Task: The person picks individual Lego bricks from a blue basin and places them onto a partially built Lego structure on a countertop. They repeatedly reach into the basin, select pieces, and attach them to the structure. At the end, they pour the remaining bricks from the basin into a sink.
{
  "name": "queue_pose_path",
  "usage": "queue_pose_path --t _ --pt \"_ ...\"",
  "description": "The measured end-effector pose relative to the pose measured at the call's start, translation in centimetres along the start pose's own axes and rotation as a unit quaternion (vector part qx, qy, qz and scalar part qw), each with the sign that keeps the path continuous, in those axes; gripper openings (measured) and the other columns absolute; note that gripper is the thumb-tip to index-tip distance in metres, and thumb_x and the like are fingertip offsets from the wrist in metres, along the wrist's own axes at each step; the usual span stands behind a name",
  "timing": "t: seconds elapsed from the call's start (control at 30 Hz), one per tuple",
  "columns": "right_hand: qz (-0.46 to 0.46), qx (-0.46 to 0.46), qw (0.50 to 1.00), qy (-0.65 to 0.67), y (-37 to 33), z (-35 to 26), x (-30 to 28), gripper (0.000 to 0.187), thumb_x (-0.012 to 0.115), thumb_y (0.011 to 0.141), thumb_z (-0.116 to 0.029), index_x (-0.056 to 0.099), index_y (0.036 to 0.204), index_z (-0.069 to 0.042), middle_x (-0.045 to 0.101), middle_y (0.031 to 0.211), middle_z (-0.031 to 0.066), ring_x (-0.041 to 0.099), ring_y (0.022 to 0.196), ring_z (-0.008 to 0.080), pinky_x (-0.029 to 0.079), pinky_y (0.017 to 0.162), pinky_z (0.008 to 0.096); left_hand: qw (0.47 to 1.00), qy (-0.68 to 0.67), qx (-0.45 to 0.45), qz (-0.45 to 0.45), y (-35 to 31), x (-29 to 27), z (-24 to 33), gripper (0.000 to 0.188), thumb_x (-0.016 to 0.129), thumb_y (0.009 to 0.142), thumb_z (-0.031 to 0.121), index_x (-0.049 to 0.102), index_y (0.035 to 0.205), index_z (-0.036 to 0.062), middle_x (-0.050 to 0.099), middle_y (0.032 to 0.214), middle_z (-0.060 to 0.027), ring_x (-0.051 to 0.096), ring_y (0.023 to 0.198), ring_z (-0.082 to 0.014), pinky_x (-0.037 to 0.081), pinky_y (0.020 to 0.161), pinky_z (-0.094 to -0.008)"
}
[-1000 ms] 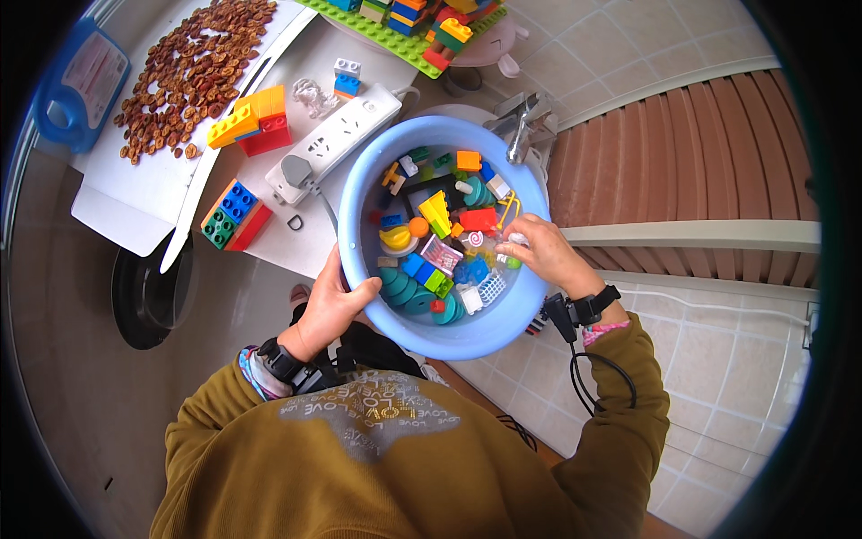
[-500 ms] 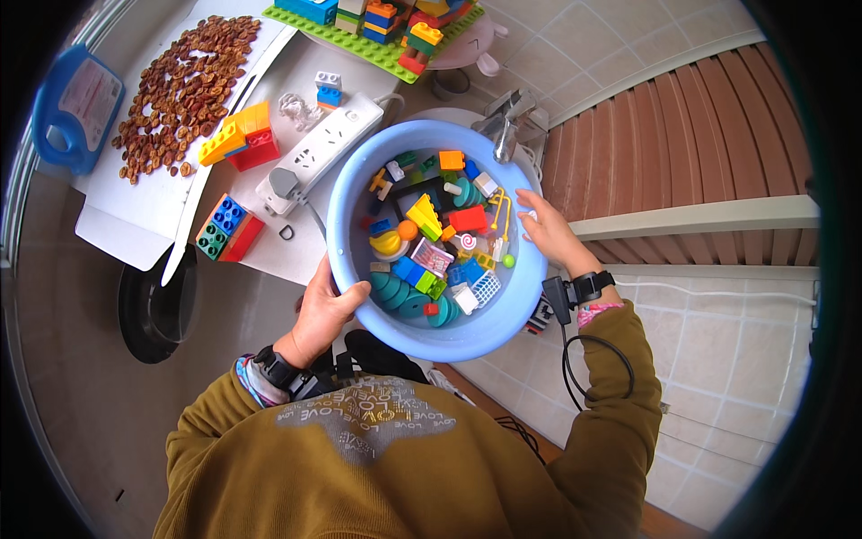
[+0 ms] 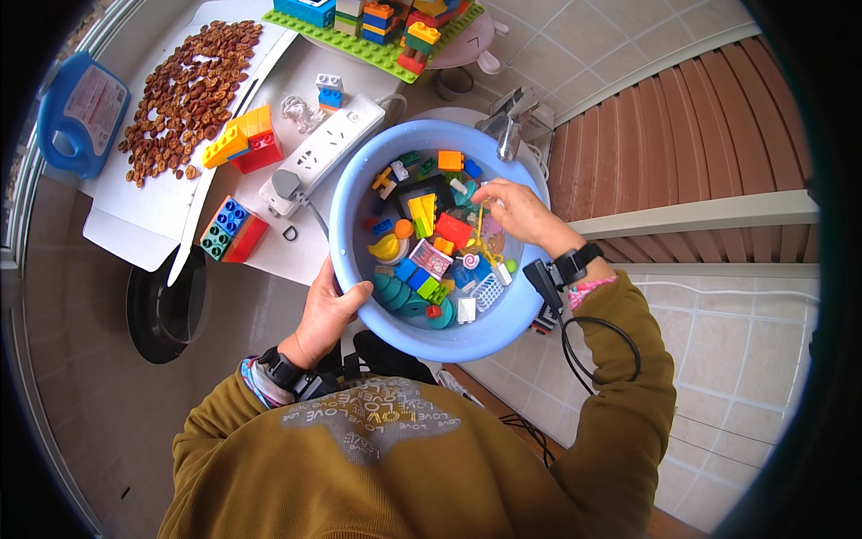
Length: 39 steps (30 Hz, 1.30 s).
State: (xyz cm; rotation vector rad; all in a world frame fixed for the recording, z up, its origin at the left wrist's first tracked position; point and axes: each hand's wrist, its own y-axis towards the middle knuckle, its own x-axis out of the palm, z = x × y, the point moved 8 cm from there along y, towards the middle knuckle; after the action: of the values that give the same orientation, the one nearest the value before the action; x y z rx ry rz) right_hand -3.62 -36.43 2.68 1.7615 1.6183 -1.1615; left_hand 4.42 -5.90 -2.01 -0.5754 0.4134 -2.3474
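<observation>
A light blue plastic basin [image 3: 350,144] full of mixed toy pieces is in front of me. My left hand [image 3: 325,305] grips its near left rim, thumb over the edge and fingers hidden outside. My right hand [image 3: 521,214] is inside the right part of the basin, fingers pinched at the top of a thin yellow plastic toy piece [image 3: 481,235]. Around it lie a red block [image 3: 454,231], a yellow ridged block [image 3: 421,208], toy bananas [image 3: 384,247], a white lattice piece [image 3: 488,291] and several teal discs [image 3: 392,295].
A white power strip [image 3: 325,151] with a plug stands left of the basin, near loose block stacks [image 3: 235,230]. Dried slices [image 3: 193,99] cover a white board. A blue jug [image 3: 83,112] stands far left, a tap [image 3: 510,121] behind the basin, a green baseplate [image 3: 359,45] beyond.
My right hand has left the basin's right rim and reached inward to the yellow piece, which has shifted left. Several toys have shifted slightly. My left hand keeps its hold on the rim.
</observation>
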Motion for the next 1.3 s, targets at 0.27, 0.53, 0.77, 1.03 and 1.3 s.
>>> queue_pose_path --t 0.27,0.53,0.77,1.03,1.3 --pt "-0.094 0.158 0.969 0.168 4.3 -0.2 4.6 0.057 0.053 0.084 0.002 0.050 0.141 -0.004 0.058 0.132 0.0206 0.065 0.105 0.0381 0.052 0.094 0.0423 1.000 -0.028 0.010 0.002 0.4 -0.3 -0.6 0.067 0.069 0.089 0.014 0.038 0.148 0.0050 0.058 0.102 -0.0036 0.058 0.077 -0.0094 0.050 0.062 -0.0240" --pt "0.052 0.027 0.997 -0.040 0.4 -0.2 -2.4 0.034 0.054 0.086 0.000 0.066 0.117 -0.007 0.066 0.114 0.0183 0.062 0.108 0.0379 0.050 0.093 0.0432 0.999 -0.036 0.016 -0.012 0.4 -0.1 -0.5 0.068 0.068 0.089 0.011 0.036 0.149 0.0028 0.058 0.111 -0.0067 0.060 0.088 -0.0134 0.054 0.076 -0.0293" --pt "0.160 0.198 0.958 -0.134 -8.0 7.3 -3.8 0.038 0.060 0.093 -0.011 0.057 0.130 -0.002 0.064 0.120 0.0217 0.061 0.112 0.0410 0.050 0.094 0.0468 1.000 -0.006 0.010 -0.005 0.4 -0.3 -0.3 0.063 0.066 0.089 0.010 0.040 0.146 0.0020 0.058 0.114 -0.0062 0.059 0.091 -0.0128 0.053 0.079 -0.0289" --pt "0.191 0.212 0.958 0.035 -9.4 10.0 -2.2 0.053 0.073 0.088 -0.015 0.055 0.136 -0.001 0.064 0.125 0.0248 0.062 0.115 0.0395 0.050 0.097 0.0438 1.000 0.010 0.018 0.011 0.4 -0.2 -0.7 0.054 0.062 0.091 0.014 0.043 0.141 0.0063 0.059 0.098 -0.0003 0.053 0.068 -0.0048 0.041 0.053 -0.0198" --pt "0.209 0.183 0.961 0.004 -9.4 9.5 -2.2 0.050 0.071 0.089 -0.014 0.056 0.135 0.000 0.065 0.122 0.0239 0.063 0.111 0.0398 0.050 0.096 0.0437 1.000 0.009 -0.004 0.012 0.4 -0.3 -0.8 0.054 0.061 0.091 0.013 0.044 0.142 0.0072 0.059 0.107 -0.0026 0.059 0.079 -0.0085 0.051 0.063 -0.0224"
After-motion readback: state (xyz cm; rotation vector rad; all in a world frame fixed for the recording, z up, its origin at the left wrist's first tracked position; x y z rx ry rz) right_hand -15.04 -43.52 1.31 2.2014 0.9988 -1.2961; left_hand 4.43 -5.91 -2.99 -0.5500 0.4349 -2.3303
